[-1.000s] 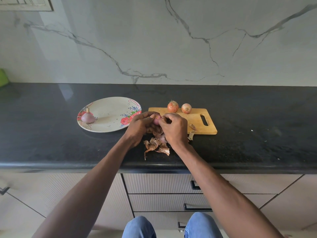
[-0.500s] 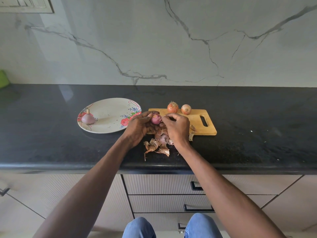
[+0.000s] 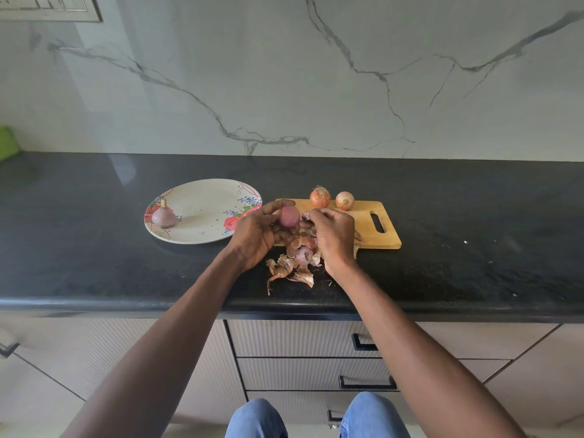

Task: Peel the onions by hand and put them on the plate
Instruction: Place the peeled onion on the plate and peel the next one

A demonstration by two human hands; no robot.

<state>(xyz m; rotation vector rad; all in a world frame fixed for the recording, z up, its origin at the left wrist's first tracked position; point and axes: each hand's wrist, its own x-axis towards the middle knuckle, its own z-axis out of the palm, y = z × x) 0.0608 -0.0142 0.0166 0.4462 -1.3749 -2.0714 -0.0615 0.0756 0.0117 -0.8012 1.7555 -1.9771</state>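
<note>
My left hand (image 3: 257, 232) holds a small purple onion (image 3: 289, 216) over the left end of the wooden cutting board (image 3: 366, 229). My right hand (image 3: 333, 235) is just right of it, fingertips pinching a bit of skin (image 3: 306, 216) beside the onion. One peeled purple onion (image 3: 163, 215) sits on the left side of the floral plate (image 3: 202, 213). Two unpeeled orange-brown onions (image 3: 320, 197) (image 3: 344, 200) stand at the board's far edge. Loose skins (image 3: 292, 263) lie heaped on the counter below my hands.
The black counter (image 3: 474, 248) runs wide to both sides, its front edge close under the skins. A marble wall rises behind. Drawers with dark handles (image 3: 366, 382) sit below. A green object (image 3: 8, 143) shows at the far left edge.
My hands have drawn apart, so the purple onion now shows bare in my left hand. My right hand has pulled a piece of skin off to the right.
</note>
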